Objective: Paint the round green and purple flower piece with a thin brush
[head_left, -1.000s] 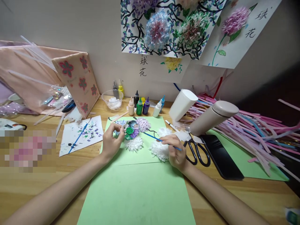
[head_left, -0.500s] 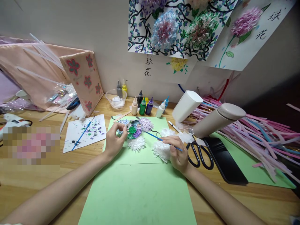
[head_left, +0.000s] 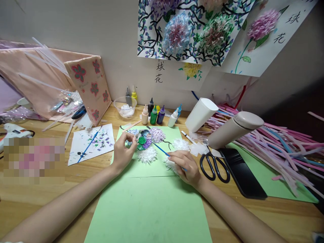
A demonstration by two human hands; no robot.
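My left hand (head_left: pixel 123 152) is closed in a pinch on the edge of a small paint palette (head_left: pixel 142 140) with green and purple wells, held over a green paper sheet (head_left: pixel 149 202). My right hand (head_left: pixel 184 165) grips a thin blue paintbrush (head_left: pixel 160 149) whose tip reaches the palette. White tissue pom flowers (head_left: pixel 147 155) lie on the paper between my hands, and one (head_left: pixel 169 163) is partly hidden under my right hand. A lilac pom flower (head_left: pixel 157 134) sits just behind the palette.
Small paint bottles (head_left: pixel 154 114) and a clear bowl (head_left: pixel 124 107) stand by the wall. Black scissors (head_left: pixel 215 165), a white cup (head_left: pixel 199 114), a beige flask (head_left: pixel 235 130) and a heap of straws (head_left: pixel 278 141) lie to the right. A paint-spotted paper (head_left: pixel 92 141) and a flowered box (head_left: pixel 89 86) are at left.
My right hand has slid left with the brush, bringing the tip onto the palette. My left hand has kept its pinch on the palette.
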